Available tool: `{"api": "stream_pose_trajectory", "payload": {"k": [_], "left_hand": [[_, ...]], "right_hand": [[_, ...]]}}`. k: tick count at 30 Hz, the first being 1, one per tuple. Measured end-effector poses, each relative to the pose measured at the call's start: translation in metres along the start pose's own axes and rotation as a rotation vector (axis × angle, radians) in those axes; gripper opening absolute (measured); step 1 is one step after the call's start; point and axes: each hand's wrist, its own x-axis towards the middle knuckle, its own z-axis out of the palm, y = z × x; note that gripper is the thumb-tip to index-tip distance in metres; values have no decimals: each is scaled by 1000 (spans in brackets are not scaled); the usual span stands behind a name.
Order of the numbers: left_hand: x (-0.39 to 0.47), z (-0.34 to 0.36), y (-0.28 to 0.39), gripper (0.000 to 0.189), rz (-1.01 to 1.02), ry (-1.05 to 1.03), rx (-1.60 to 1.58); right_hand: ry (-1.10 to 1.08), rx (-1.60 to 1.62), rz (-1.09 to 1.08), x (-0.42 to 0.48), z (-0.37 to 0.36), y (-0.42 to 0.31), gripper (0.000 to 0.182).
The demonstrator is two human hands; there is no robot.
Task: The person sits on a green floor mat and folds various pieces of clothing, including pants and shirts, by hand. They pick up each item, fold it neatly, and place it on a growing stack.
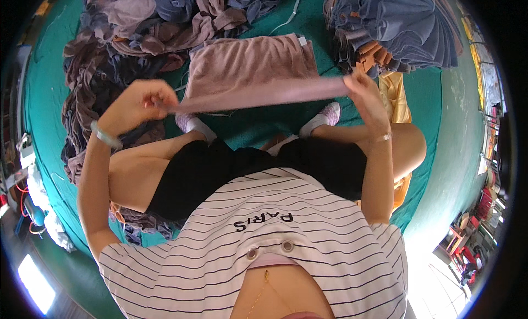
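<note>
Stretched between my two hands is a mauve cloth (264, 95), seen almost edge-on and blurred. My left hand (142, 100) grips its left end with curled fingers. At the other end, my right hand (363, 90) pinches the corner. Just beyond, a brownish-pink towel-like cloth (251, 61) lies flat on the green ground sheet (255, 131), with a small white tag (302, 41) at its far right corner. Whether the held cloth joins the flat one, I cannot tell. My crossed legs and socked feet are on the near side of the cloths.
Crumpled mauve and grey-blue cloths (136, 42) are heaped at the left and far left. A stack of folded blue-grey cloths (408, 26) with orange-brown tags (373, 55) stands far right. Shiny gold fabric (394, 96) lies by my right knee. A white strap (292, 16) trails between the piles.
</note>
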Motion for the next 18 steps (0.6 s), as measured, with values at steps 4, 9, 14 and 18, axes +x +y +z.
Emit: {"api": "stream_pose_trajectory", "payload": {"k": [4,9,14,18], "left_hand": [[64,-23,-52,36,89,358,-41],[101,35,-58,38,248,314,729],[76,51,-98,29,-114,-295,524],[31,-33,-133,29,-162,68,136]], "right_hand": [[290,-220,-97,71,10,22,23],[397,-1199,-682,116,56,70,50],[246,-1465,-590,64,94,130,81],[308,-1515,-434,53,82,153,84]]}}
